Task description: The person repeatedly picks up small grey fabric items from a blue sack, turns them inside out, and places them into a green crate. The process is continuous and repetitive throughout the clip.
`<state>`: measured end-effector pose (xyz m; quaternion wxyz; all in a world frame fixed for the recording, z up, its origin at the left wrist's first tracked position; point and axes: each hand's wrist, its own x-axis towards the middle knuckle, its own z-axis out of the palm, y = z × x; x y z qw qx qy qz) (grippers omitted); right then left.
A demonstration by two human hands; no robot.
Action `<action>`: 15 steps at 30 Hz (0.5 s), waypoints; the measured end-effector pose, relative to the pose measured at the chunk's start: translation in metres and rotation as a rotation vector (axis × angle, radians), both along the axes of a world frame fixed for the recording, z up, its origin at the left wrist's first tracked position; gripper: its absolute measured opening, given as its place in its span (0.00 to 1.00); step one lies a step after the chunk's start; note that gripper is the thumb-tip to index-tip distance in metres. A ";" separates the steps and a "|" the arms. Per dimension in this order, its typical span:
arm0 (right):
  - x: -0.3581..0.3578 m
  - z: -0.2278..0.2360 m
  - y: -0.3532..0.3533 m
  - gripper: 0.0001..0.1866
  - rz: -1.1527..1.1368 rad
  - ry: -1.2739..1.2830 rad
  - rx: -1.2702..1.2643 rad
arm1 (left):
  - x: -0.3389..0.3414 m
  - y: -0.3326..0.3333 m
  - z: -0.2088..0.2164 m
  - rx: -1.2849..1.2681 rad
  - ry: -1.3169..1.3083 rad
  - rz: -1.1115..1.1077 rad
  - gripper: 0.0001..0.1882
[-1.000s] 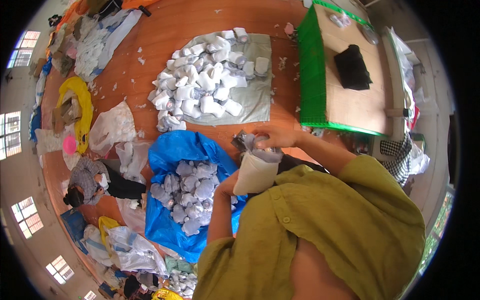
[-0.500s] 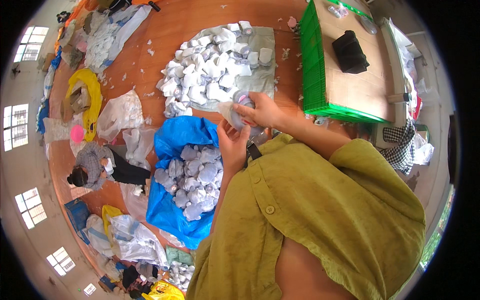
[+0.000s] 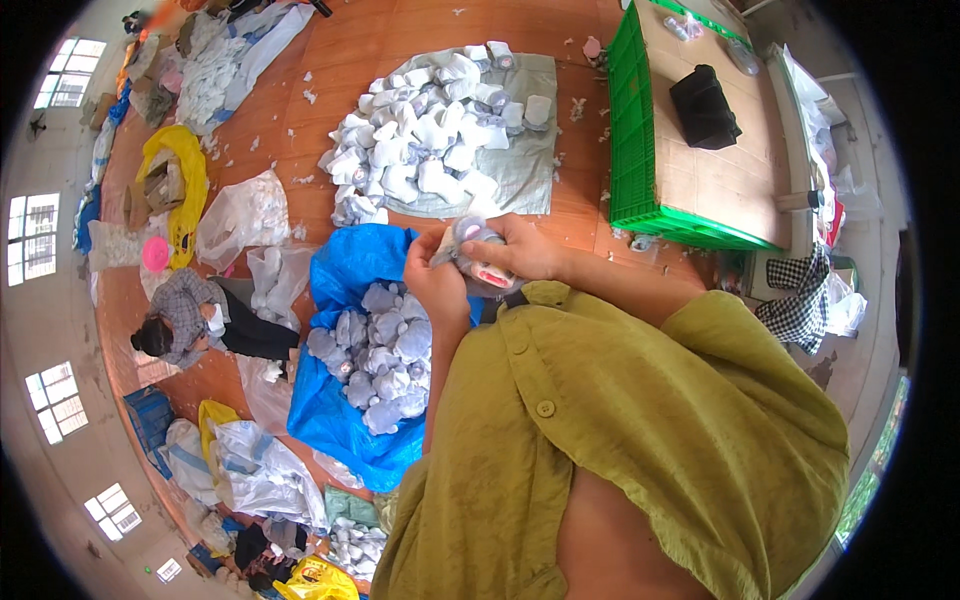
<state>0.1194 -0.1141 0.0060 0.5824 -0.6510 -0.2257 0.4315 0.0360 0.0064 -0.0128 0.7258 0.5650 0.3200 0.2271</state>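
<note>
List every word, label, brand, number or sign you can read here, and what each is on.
No text is readable.
Yellow bag at the lower edge: dark marks, too small and blurred to read.
Yellow bag at the left: dark marks, also too small.
Grey plush piece in hand: no readable lettering.

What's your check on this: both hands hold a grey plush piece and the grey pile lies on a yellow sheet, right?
Not quite: in the head view, the sheet under the grey pile is blue, not yellow. The left hand and right hand do hold a grey plush piece.
</note>
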 end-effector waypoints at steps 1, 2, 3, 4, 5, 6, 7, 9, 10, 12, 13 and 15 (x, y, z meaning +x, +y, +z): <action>0.003 0.000 -0.002 0.18 -0.044 -0.018 0.013 | 0.000 0.000 -0.002 -0.037 0.039 -0.008 0.11; 0.005 -0.001 -0.004 0.18 -0.089 -0.033 0.024 | 0.001 -0.002 -0.002 -0.075 0.080 -0.017 0.11; 0.009 0.001 -0.005 0.18 -0.136 -0.048 0.035 | 0.002 -0.005 0.001 -0.113 0.122 -0.028 0.11; 0.015 0.005 -0.008 0.16 -0.135 0.054 0.027 | 0.001 -0.009 0.006 -0.110 0.212 -0.080 0.14; 0.017 0.005 -0.008 0.16 -0.133 0.005 0.062 | 0.001 -0.011 0.004 -0.219 0.152 -0.129 0.14; 0.018 0.005 -0.007 0.16 -0.131 -0.044 0.096 | 0.002 -0.013 0.003 -0.328 0.093 -0.178 0.15; 0.019 0.005 -0.007 0.16 -0.128 -0.093 0.129 | 0.002 -0.015 0.001 -0.438 0.033 -0.225 0.16; 0.026 0.015 -0.012 0.16 -0.097 -0.164 0.037 | 0.001 -0.014 -0.002 -0.546 -0.053 -0.322 0.19; 0.032 0.016 -0.014 0.16 -0.086 -0.190 0.020 | 0.001 -0.015 -0.003 -0.630 -0.103 -0.335 0.20; 0.042 0.014 -0.016 0.17 -0.118 -0.242 0.028 | 0.002 -0.020 0.005 -0.773 -0.178 -0.347 0.21; 0.049 0.012 -0.017 0.17 -0.102 -0.196 0.031 | 0.003 -0.028 0.011 -0.835 -0.207 -0.342 0.22; 0.061 0.011 -0.018 0.18 -0.076 -0.105 0.039 | 0.002 -0.033 0.017 -0.874 -0.262 -0.377 0.24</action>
